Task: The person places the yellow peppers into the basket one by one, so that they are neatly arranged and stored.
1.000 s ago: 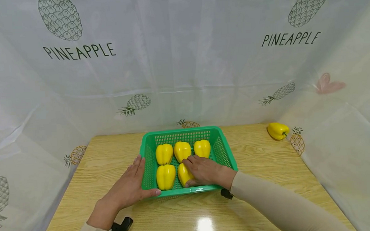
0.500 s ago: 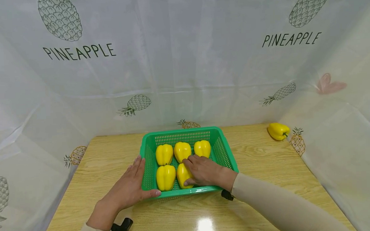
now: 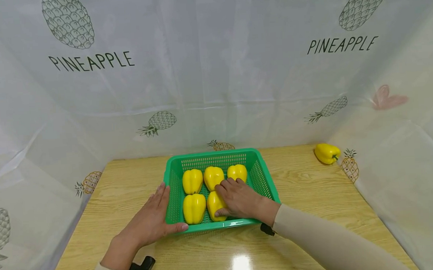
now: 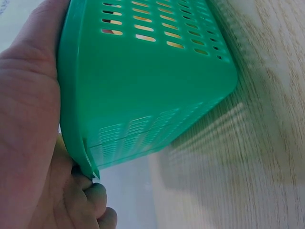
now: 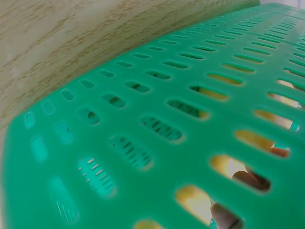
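A green plastic basket (image 3: 266, 181) holds two rows of yellow bell peppers, such as the front-left pepper (image 3: 194, 209) and the back-middle pepper (image 3: 213, 178). My right hand (image 3: 241, 198) reaches over the front rim and grips the front-middle bell pepper (image 3: 215, 205), thumb at its near side and fingers over its right side. That hand covers part of the basket's front right. In the right wrist view, bits of fingers show through the basket slots. My left hand (image 3: 151, 218) rests on the front-left corner, fingers straight along the left side and thumb along the front rim.
Another yellow bell pepper (image 3: 327, 153) lies alone at the table's back right. The wooden table (image 3: 306, 187) stretches around the basket. A white pineapple-printed curtain (image 3: 214, 78) encloses the back and both sides.
The front-middle pepper has shifted slightly left and straightened under my right hand, a little away from the front rim. My left hand stays on the basket corner.
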`<action>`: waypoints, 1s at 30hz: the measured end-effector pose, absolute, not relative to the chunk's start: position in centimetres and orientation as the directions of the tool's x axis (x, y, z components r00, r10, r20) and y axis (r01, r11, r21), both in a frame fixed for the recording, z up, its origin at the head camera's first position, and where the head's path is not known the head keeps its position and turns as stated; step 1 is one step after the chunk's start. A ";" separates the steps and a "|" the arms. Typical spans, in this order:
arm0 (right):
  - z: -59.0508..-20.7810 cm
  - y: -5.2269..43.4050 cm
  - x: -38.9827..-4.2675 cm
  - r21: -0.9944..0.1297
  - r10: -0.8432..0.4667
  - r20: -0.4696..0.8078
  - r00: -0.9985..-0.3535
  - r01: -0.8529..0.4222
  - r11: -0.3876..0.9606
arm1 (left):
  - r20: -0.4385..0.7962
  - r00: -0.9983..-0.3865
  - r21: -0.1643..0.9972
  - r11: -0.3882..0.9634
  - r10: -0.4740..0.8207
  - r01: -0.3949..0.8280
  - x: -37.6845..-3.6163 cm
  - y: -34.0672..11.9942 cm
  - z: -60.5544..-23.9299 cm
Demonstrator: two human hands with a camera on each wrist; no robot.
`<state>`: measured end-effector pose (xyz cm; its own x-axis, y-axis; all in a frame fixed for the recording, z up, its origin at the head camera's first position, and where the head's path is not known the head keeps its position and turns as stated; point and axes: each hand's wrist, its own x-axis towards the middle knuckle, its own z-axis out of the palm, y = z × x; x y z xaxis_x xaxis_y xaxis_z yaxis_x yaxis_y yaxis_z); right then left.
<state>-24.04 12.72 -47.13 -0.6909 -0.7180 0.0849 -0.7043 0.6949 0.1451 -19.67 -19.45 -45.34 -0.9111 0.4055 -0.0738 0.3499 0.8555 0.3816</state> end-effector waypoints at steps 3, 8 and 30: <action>-46.8 12.9 -24.0 0.144 -0.704 0.112 -0.701 -0.690 0.709 | -0.075 -0.912 0.382 0.856 0.404 0.348 -19.8 -19.4 -45.3; -46.1 13.6 -23.6 0.137 -0.676 0.162 -0.719 -0.662 0.737 | -0.075 -0.912 0.383 0.856 0.404 0.348 -19.8 -19.3 -45.3; -43.4 23.3 -24.6 0.274 -0.609 0.368 -0.703 -0.544 0.793 | -0.046 -0.914 0.360 0.860 0.404 0.362 -19.6 -19.5 -45.4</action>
